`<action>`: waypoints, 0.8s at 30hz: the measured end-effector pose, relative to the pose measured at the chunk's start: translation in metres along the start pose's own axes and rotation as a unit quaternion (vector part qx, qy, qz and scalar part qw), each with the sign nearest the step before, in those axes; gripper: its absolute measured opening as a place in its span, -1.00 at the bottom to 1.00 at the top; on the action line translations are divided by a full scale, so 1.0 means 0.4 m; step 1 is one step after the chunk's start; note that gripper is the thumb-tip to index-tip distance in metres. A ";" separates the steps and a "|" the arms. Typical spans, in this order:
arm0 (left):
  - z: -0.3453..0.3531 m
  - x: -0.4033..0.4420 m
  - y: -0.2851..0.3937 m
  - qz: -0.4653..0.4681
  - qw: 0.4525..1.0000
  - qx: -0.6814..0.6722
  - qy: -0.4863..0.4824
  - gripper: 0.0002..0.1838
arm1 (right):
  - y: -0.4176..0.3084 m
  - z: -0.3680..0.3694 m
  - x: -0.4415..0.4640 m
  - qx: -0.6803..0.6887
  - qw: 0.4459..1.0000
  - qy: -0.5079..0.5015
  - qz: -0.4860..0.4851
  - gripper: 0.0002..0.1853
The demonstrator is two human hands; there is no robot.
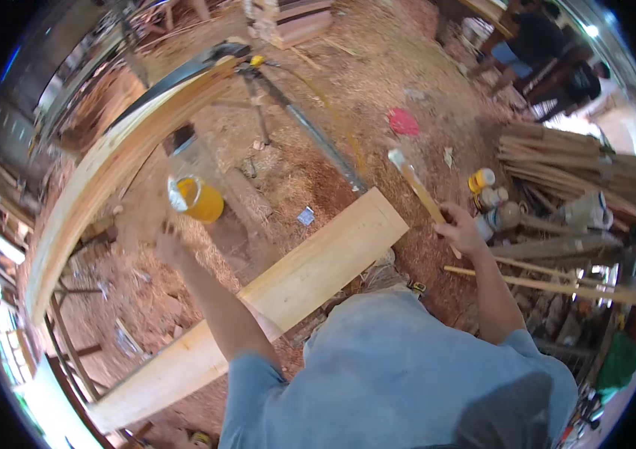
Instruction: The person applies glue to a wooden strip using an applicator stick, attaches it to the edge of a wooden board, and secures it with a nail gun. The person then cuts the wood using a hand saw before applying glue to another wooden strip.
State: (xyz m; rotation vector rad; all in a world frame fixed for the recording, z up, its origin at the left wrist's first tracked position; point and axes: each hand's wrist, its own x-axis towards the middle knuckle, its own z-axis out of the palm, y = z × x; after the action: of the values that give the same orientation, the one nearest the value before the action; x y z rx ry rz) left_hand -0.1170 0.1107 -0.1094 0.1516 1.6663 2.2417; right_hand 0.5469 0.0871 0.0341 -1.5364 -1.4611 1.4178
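Note:
My right hand (460,230) is closed around the lower part of a flat wooden stick (424,196) with a white end pointing up and away from me. Blurred by motion, my left hand (172,243) is stretched out just below and left of a yellow bucket (207,203) whose rim is smeared white; its fingers cannot be made out. A long pale wooden plank (325,258) runs diagonally in front of my body, beneath my left forearm. To the left curves a thick, bent wooden beam (93,183) with a dark strip along its upper part.
A metal bar clamp (310,131) reaches from the beam's end toward the plank. Yellow-lidded containers (481,179) and stacked wood strips (550,159) stand at right. Shavings and a pink scrap (403,121) litter the ground. Other people (538,56) are at upper right.

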 end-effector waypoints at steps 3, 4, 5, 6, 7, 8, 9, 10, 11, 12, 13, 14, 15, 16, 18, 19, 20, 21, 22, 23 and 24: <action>-0.005 -0.198 0.129 0.141 0.985 0.097 0.011 -0.79 | 0.091 -0.001 -0.119 0.105 0.993 0.013 0.057 -0.60; 0.021 -0.279 0.163 0.158 0.978 0.129 -0.034 -0.81 | 0.092 0.018 -0.152 0.102 0.990 0.042 0.086 -0.62; 0.050 -0.352 0.178 0.162 0.969 0.159 -0.097 -0.83 | 0.097 0.028 -0.174 0.095 0.987 0.068 0.112 -0.64; 0.080 -0.414 0.179 0.158 0.953 0.195 -0.171 -0.85 | 0.127 0.031 -0.188 0.094 0.986 0.056 0.125 -0.64; 0.102 -0.463 0.153 0.142 0.926 0.233 -0.262 -0.86 | 0.140 0.040 -0.201 0.101 0.984 0.059 0.133 -0.64; 0.112 -0.485 0.098 0.132 0.883 0.268 -0.363 -0.85 | 0.149 0.052 -0.210 0.110 0.982 0.052 0.144 -0.62; 0.121 -0.507 0.044 0.124 0.828 0.294 -0.460 -0.84 | 0.161 0.058 -0.219 0.118 0.980 0.044 0.154 -0.60; 0.139 -0.542 0.016 0.128 0.761 0.408 -0.487 -0.82 | 0.196 0.060 -0.222 0.137 0.982 0.024 0.124 -0.59; 0.158 -0.578 -0.011 0.140 0.674 0.511 -0.516 -0.80 | 0.213 0.063 -0.225 0.142 0.981 0.023 0.127 -0.59; 0.167 -0.601 -0.030 0.137 0.579 0.612 -0.520 -0.77 | 0.222 0.071 -0.227 0.151 0.980 0.026 0.128 -0.58; 0.165 -0.613 -0.044 0.138 0.575 0.616 -0.521 -0.77 | 0.224 0.075 -0.226 0.159 0.979 0.029 0.129 -0.58; 0.162 -0.625 -0.057 0.130 0.560 0.643 -0.506 -0.72 | 0.221 0.070 -0.225 0.164 0.977 0.028 0.131 -0.58; 0.156 -0.638 -0.066 0.120 0.543 0.671 -0.491 -0.67 | 0.203 0.063 -0.228 0.140 0.981 0.013 0.136 -0.60; 0.142 -0.654 -0.066 0.173 0.562 0.659 -0.468 -0.63 | 0.199 0.057 -0.232 0.119 0.982 -0.001 0.143 -0.62; 0.123 -0.652 -0.064 0.171 0.547 0.664 -0.481 -0.63 | 0.229 0.045 -0.246 0.115 0.981 -0.012 0.155 -0.62; 0.118 -0.651 -0.060 0.148 0.538 0.673 -0.486 -0.60 | 0.245 0.044 -0.259 0.101 0.981 -0.025 0.164 -0.61; 0.113 -0.651 -0.055 0.125 0.528 0.682 -0.490 -0.58 | 0.253 0.040 -0.272 0.110 0.978 -0.025 0.174 -0.61; 0.121 -0.660 -0.038 0.122 0.519 0.687 -0.494 -0.58 | 0.253 0.030 -0.281 0.075 0.983 -0.024 0.165 -0.61; 0.125 -0.664 -0.024 0.129 0.541 0.684 -0.472 -0.55 | 0.257 0.023 -0.286 0.040 0.987 -0.024 0.155 -0.61; 0.126 -0.662 -0.013 0.137 0.560 0.682 -0.449 -0.53 | 0.269 0.024 -0.292 0.048 0.985 -0.026 0.162 -0.61; 0.126 -0.658 -0.007 0.132 0.573 0.679 -0.440 -0.49 | 0.282 0.027 -0.298 0.072 0.981 -0.006 0.180 -0.61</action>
State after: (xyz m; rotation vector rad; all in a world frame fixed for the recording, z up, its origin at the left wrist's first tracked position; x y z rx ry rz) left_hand 0.1444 0.0696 -0.0658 1.5846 2.1885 0.1461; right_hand 0.5929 -0.0539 -0.0374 -1.7613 -1.0940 1.6981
